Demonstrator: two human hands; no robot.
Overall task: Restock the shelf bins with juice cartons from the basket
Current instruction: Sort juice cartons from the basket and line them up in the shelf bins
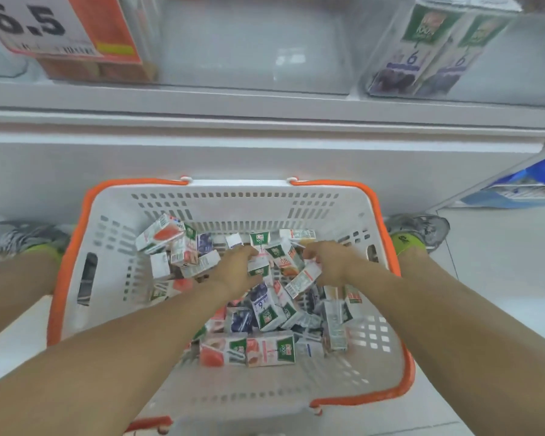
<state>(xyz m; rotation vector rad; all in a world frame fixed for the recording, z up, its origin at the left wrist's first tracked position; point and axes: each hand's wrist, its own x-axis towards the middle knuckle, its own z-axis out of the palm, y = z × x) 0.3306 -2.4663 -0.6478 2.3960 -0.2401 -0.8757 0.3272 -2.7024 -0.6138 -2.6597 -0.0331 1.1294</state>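
Juice cartons lay jumbled in basket; left hand & right hand each curled round 1. Loose grip cd drop them.

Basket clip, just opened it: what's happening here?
A person crouches over a white, orange-rimmed basket of small juice cartons on the floor. Both hands are down in the pile: the left hand grips a green-topped carton, the right hand holds a white one. Above, the middle shelf bin looks empty.
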